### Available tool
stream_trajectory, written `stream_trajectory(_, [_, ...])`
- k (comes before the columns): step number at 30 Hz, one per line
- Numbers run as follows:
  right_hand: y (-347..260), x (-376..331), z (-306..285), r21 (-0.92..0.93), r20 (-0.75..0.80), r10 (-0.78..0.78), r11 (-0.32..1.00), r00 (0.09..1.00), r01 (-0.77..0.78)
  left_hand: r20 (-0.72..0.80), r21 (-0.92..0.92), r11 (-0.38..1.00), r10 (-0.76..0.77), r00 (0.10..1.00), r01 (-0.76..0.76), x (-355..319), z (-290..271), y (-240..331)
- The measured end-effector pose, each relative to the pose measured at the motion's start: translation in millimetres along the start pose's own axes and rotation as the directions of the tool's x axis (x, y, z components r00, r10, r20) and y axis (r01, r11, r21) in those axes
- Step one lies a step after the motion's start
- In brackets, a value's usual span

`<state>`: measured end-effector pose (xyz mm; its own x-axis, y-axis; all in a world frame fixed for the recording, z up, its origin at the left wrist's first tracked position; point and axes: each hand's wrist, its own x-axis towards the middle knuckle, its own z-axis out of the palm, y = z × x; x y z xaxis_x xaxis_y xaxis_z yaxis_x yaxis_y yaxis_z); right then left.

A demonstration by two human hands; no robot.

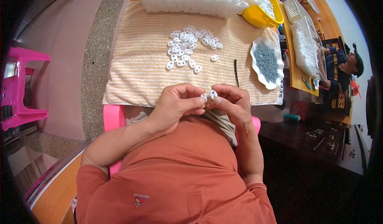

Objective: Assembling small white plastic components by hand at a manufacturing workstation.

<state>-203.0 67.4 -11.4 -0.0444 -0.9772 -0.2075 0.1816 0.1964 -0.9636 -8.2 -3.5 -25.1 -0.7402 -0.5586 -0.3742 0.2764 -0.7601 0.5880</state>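
Just past the near edge of a striped towel, both my hands are pinched close together in front of my body. My left hand (178, 103) grips a small white plastic piece (204, 97) between thumb and fingers, which partly cover it. In my right hand (234, 101) is a white oval two-hole piece (213, 93), tilted upright beside the other; whether the two touch I cannot tell. Beyond my hands lies a loose pile of similar white two-hole pieces (185, 45), with a single oval piece (215, 58) apart from it.
A thin black strip (236, 72) and a scalloped white dish (254, 60) of small grey pieces lie to the right on the towel (139, 56). Behind stand a clear bin (195, 9) and a yellow basin (259, 21). A person (339, 64) sits far right; a pink stool (32, 56) stands left.
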Motion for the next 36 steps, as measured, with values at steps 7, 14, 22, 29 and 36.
stream_trajectory(7, [0.2,0.1,2.4,-0.007,-0.020,0.021,1.000,1.000,-0.021,-0.005,0.006,1.000,0.003,1.000,-0.003,0.7,-0.8,-1.5])
stream_trajectory(14, [-1.2,-0.8,6.8,0.048,-0.013,0.044,0.998,0.999,-0.044,-0.007,0.011,1.000,0.014,1.000,-0.014,0.2,-0.6,-1.8])
stream_trajectory(22, [-1.9,-2.1,12.1,0.117,-0.003,0.084,0.990,0.996,-0.083,-0.004,0.015,1.000,0.010,1.000,-0.010,-0.8,2.4,0.0])
stream_trajectory(29, [1.6,-2.5,12.2,0.157,-0.017,0.089,0.984,0.996,-0.085,-0.005,0.018,1.000,0.002,1.000,-0.002,-0.9,3.0,0.1])
stream_trajectory(36, [5.3,-3.0,15.5,0.207,-0.001,0.046,0.977,0.999,-0.045,-0.011,0.008,1.000,0.000,1.000,0.000,0.4,-1.1,-4.1])
